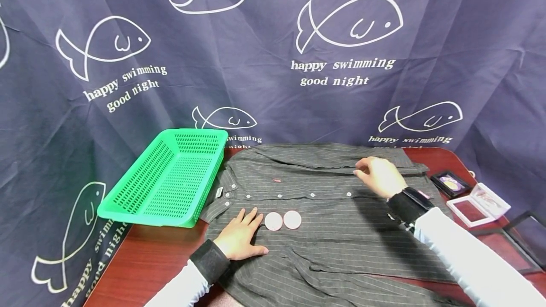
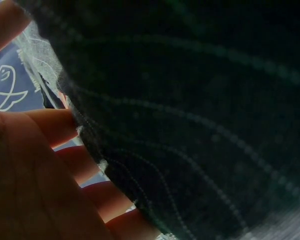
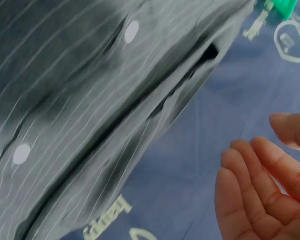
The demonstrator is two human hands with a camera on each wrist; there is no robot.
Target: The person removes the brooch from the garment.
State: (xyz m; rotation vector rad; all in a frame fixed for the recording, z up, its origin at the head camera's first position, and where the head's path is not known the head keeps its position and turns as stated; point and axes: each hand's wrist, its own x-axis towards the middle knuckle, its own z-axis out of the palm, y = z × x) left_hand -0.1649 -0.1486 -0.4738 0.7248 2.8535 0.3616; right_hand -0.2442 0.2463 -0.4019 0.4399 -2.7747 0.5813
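A dark grey pinstriped shirt (image 1: pixel 324 243) lies spread on the table, its collar toward the left and its row of white buttons running across. My left hand (image 1: pixel 240 237) rests on the shirt near the collar with fingers spread; in the left wrist view its fingers (image 2: pixel 110 197) touch the dark cloth. Two round whitish discs (image 1: pixel 274 221) lie side by side on the shirt, just right of that hand. Over the right part of the shirt is my right hand (image 1: pixel 383 174), its fingers loosely bent. The right wrist view shows nothing between its thumb and fingers (image 3: pixel 239 195).
A green perforated basket (image 1: pixel 189 219) stands at the table's left. On the right side lie a small black framed box (image 1: pixel 451 184), an opened white case (image 1: pixel 479 205) and a larger black-framed case (image 1: pixel 503 245). A fish-print curtain (image 1: pixel 273 60) hangs behind the reddish table (image 1: pixel 149 259).
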